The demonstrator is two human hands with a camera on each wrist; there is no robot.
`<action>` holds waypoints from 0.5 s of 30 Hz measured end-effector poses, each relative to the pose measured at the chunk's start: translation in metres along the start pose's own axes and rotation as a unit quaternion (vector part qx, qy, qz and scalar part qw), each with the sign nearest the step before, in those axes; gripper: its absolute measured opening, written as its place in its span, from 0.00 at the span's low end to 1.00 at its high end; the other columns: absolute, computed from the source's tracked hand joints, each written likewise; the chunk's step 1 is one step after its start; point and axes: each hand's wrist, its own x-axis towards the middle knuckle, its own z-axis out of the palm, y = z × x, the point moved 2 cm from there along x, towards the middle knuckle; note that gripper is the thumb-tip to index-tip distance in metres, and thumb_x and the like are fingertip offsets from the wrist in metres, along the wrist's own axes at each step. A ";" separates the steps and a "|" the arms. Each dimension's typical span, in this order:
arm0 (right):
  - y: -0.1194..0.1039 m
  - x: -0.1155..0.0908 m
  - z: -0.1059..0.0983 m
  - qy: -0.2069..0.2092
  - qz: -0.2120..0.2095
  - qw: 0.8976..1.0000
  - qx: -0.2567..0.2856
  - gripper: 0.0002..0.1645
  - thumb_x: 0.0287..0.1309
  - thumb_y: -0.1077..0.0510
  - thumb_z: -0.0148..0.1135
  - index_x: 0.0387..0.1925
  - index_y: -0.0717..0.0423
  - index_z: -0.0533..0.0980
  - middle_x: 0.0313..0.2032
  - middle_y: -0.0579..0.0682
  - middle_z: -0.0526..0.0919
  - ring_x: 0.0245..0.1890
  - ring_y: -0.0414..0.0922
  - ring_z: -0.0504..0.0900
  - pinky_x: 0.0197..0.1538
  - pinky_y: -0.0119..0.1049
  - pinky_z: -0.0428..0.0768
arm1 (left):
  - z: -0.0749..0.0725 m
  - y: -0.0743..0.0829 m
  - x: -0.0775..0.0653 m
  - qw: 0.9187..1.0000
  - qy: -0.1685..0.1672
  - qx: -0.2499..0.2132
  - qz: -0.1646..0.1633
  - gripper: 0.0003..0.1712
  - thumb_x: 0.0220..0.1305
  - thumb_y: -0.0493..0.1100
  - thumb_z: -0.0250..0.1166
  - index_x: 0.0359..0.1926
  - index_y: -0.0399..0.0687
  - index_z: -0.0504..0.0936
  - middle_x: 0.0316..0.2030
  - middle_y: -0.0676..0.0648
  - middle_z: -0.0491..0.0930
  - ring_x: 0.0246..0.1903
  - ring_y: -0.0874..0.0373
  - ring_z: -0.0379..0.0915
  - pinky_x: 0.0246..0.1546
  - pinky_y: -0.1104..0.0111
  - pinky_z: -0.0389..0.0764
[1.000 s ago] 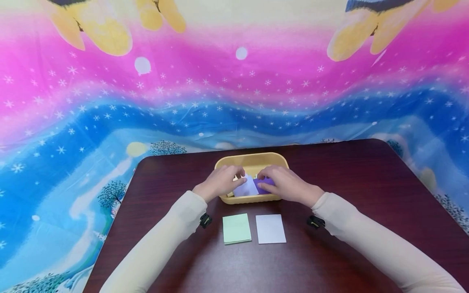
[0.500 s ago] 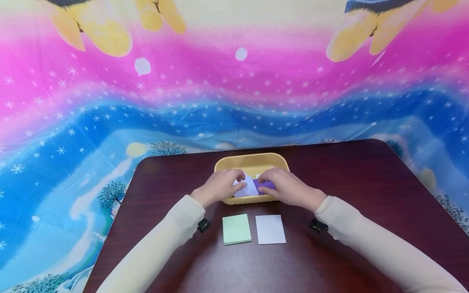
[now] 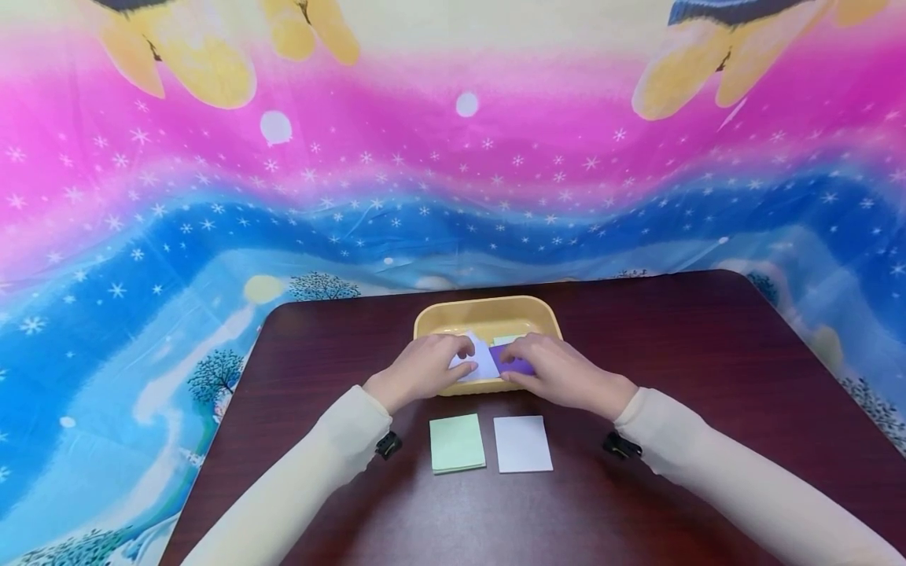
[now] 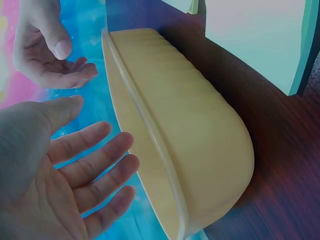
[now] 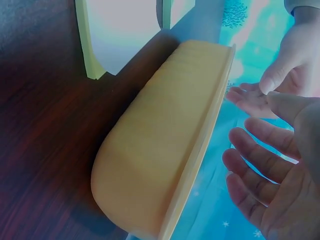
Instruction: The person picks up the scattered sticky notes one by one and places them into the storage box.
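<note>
My left hand (image 3: 425, 365) hovers over the left side of a yellow plastic basket (image 3: 488, 386), its fingers loosely bent. Opposite it, my right hand (image 3: 562, 373) is over the basket's right side in the same relaxed pose. Both wrist views show fingers (image 4: 95, 165) spread beside the rim and nothing held. Inside the basket, a pale lilac paper pad (image 3: 481, 360) leans next to a purple one (image 3: 495, 358). A light green paper edge (image 3: 506, 341) peeks out behind the purple pad. The hands cover the outer parts of the basket's contents.
In front of the basket, a light green sticky-note pad (image 3: 458, 444) and a white pad (image 3: 522, 444) lie side by side on the dark wooden table (image 3: 340, 487). A colourful printed cloth (image 3: 425, 173) hangs behind the table's far edge.
Both hands have drawn slightly towards the body, and the wrists have moved a little further apart. The pads and basket stay where they were.
</note>
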 end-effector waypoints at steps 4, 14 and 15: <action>-0.002 -0.003 0.001 -0.001 -0.012 1.000 0.001 0.13 0.61 0.51 0.70 0.44 0.53 0.84 0.40 0.46 0.89 0.41 0.45 0.84 0.47 0.42 0.82 | 0.001 0.001 -0.004 1.000 0.000 0.002 0.006 0.18 0.72 0.52 0.62 0.54 0.46 0.83 0.48 0.48 0.87 0.50 0.53 0.83 0.55 0.58 0.81; -0.007 -0.010 0.002 0.002 -0.037 0.999 -0.017 0.10 0.64 0.51 0.67 0.43 0.51 0.84 0.38 0.42 0.87 0.40 0.42 0.84 0.46 0.40 0.82 | -0.001 0.004 -0.013 1.000 0.011 0.008 0.016 0.18 0.71 0.51 0.63 0.53 0.46 0.84 0.48 0.48 0.87 0.50 0.52 0.83 0.54 0.57 0.81; -0.007 -0.010 0.002 0.002 -0.037 0.999 -0.021 0.10 0.64 0.51 0.67 0.43 0.51 0.84 0.38 0.41 0.87 0.40 0.41 0.84 0.46 0.39 0.82 | -0.001 0.004 -0.014 1.000 0.011 0.008 0.018 0.18 0.71 0.51 0.63 0.53 0.45 0.84 0.48 0.48 0.87 0.50 0.52 0.83 0.54 0.57 0.81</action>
